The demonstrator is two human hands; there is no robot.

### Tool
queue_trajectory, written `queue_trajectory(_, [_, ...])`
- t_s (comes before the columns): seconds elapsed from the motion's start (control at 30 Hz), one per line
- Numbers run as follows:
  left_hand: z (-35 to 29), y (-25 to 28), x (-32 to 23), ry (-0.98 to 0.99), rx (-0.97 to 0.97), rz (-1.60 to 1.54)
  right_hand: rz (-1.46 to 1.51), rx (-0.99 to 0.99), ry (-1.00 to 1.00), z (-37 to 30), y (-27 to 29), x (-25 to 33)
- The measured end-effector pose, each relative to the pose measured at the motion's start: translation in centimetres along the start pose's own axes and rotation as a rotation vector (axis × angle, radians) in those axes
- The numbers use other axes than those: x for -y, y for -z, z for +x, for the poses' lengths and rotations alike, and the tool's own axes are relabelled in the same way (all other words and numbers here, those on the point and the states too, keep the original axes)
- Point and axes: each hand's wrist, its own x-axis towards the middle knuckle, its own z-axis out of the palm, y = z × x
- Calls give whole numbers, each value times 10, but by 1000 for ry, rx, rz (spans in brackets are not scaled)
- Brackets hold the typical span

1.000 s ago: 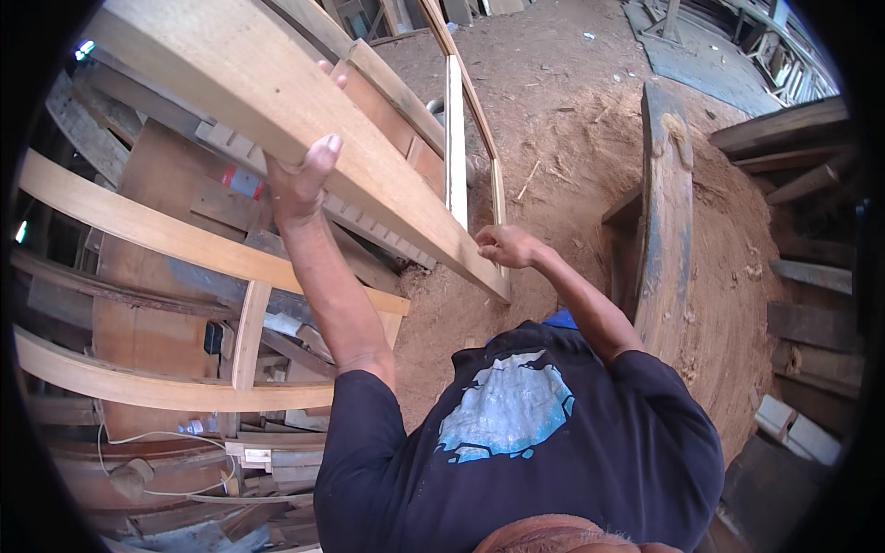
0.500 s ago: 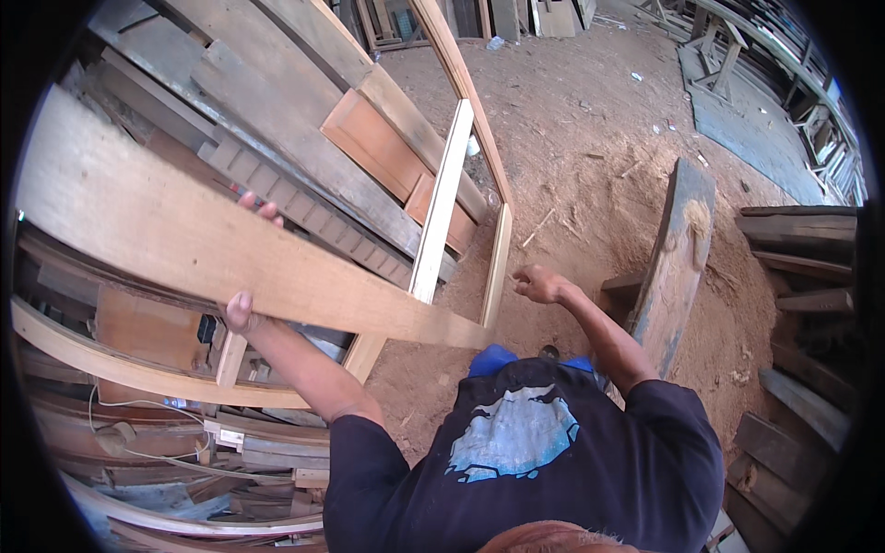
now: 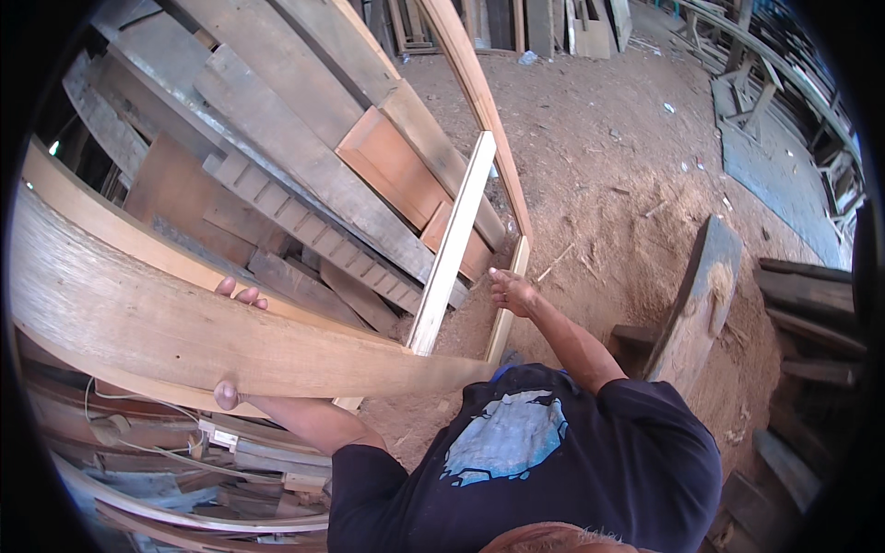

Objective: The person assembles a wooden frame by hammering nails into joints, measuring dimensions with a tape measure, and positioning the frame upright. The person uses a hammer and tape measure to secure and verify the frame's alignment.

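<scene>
A long, wide wooden plank (image 3: 277, 344) slants from the far left toward my waist. My left hand (image 3: 229, 392) is closed around it, with the thumb on the near edge and the fingertips showing over the far edge. The palm is hidden under the plank. Behind and below the plank stands a pale wooden frame (image 3: 487, 97) with a light crossbar (image 3: 452, 244). My right hand (image 3: 513, 292) hovers by the frame's right-hand rail, its fingers curled in and nothing visible in them. Whether it touches the rail I cannot tell.
Old boards (image 3: 277, 111) and a reddish panel (image 3: 396, 166) lean at the left. A thick dark timber (image 3: 696, 304) rises at my right over sawdust-covered ground (image 3: 599, 221). Timber pieces (image 3: 811, 313) are stacked at the far right. A loose cable (image 3: 147, 452) hangs at the lower left.
The plank's far-left part has dropped toward me, and its broad face has turned more into view. My left hand moved down with it. My right hand shifted slightly left, its fingers more curled.
</scene>
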Motion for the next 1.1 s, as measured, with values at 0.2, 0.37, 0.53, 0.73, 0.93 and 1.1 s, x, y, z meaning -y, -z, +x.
queue_trajectory(0.2, [11,7,9,-48,56,-114,269,-33,168,77,-21,24])
queue_trajectory(0.37, [1,14,3,-21,141,-173,46,-83,170,106,-97,93])
queue_trajectory(0.53, [5,2,8,-10,104,-209,-124,-2,195,139,-76,103])
queue_trajectory(0.73, [-6,4,-10,93,46,-167,-235,226,38,119,-57,127])
queue_trajectory(0.93, [-26,12,17,-54,-500,357,-748,89,374,206,42,206])
queue_trajectory(1.1, [-129,-5,5,-192,-1457,1018,-504,19,726,270,117,426])
